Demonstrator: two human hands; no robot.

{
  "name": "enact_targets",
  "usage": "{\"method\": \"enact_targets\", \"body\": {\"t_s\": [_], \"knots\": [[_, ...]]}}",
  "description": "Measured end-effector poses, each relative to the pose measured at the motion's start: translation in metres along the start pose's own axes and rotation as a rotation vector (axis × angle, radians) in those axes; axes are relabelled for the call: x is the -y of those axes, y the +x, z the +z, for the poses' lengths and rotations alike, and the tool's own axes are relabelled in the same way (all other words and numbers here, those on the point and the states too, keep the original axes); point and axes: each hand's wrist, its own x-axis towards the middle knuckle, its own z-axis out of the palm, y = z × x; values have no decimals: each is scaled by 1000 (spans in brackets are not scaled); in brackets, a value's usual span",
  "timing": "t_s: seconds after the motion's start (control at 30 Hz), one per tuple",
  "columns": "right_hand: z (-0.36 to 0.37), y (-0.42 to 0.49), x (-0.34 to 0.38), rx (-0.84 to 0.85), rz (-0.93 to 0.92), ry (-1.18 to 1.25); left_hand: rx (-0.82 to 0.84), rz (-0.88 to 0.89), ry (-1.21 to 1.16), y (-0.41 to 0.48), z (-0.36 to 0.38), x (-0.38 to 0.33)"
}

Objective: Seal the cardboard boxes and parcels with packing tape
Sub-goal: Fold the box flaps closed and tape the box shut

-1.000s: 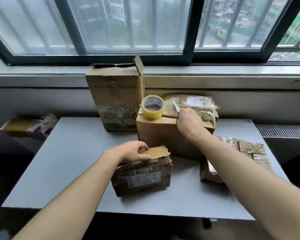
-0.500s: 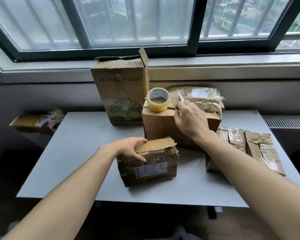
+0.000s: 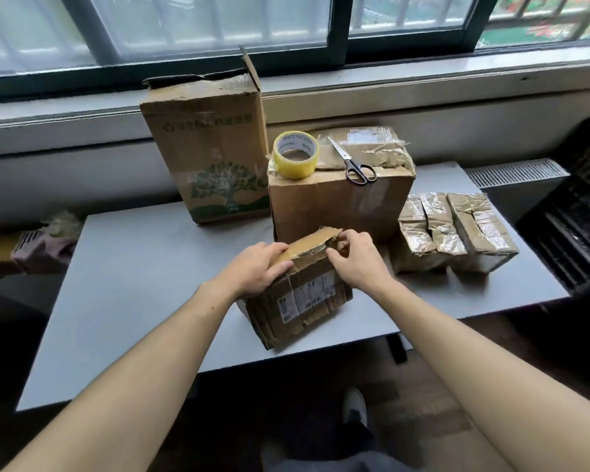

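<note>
A small worn cardboard parcel [image 3: 300, 301] with a white label sits near the front edge of the grey table [image 3: 133, 284]. My left hand [image 3: 256, 267] grips its top left edge, fingers curled over the lid. My right hand [image 3: 355, 260] pinches the torn flap at its top right corner. Behind it stands a medium box [image 3: 338, 206] carrying a yellow tape roll [image 3: 296, 155], black-handled scissors [image 3: 353, 163] and a flat taped parcel [image 3: 368, 144].
A tall box [image 3: 208, 148] with a green tree print and an open top flap stands at the back left. Three tape-wrapped parcels [image 3: 453, 229] lie side by side on the right. A radiator grille [image 3: 515, 172] and dark crates [image 3: 579, 212] are further right.
My right hand let go of the scissors on the medium box and came down to the small parcel's flap. The small parcel sits turned a little. My left hand stayed on it.
</note>
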Motion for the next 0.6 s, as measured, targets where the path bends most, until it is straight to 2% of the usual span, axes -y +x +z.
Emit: {"method": "enact_targets", "body": {"t_s": [0.17, 0.3, 0.4, 0.6], "knots": [[9, -26, 4, 13, -92, -70, -34, 82, -28, -8, 6, 3], [14, -31, 7, 5, -103, -66, -62, 130, -167, -18, 9, -7], [13, -27, 2, 44, -110, -53, -151, 47, -274, -19, 5, -14], [5, -17, -12, 168, -134, -111, -241, -109, -206, -12, 2, -25]]}}
